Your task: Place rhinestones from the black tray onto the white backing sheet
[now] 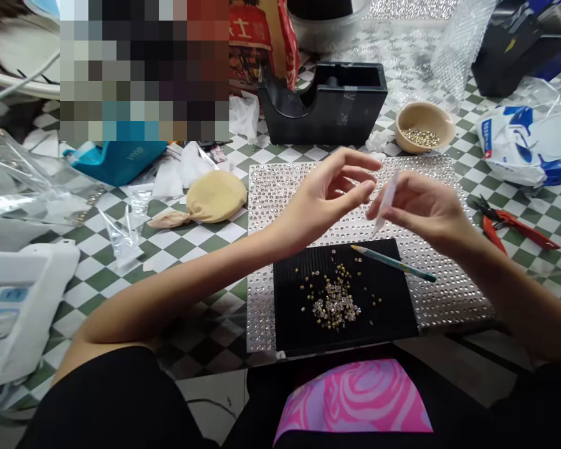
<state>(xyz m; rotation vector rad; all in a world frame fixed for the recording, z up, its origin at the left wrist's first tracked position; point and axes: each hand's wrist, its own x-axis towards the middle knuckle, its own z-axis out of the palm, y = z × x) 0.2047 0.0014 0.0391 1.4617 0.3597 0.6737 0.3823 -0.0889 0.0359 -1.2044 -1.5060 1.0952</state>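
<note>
Above a rhinestone-studded mat my two hands face each other, a small gap between them. My right hand pinches a small translucent plastic piece between thumb and fingers, holding it nearly upright; its exact kind is unclear. Slightly curled and apart, the fingers of my left hand hold nothing I can see. Below them lies a black ridged board with a heap of loose rhinestones, some clear and some gold-backed. A teal pencil with a yellowish tip rests across the board's upper right edge.
A beige bowl of rhinestones and a black tape dispenser stand behind the mat. Red-handled pliers lie at right, near a blue-and-white packet. At left are a tan cloth pouch, plastic bags and a white device.
</note>
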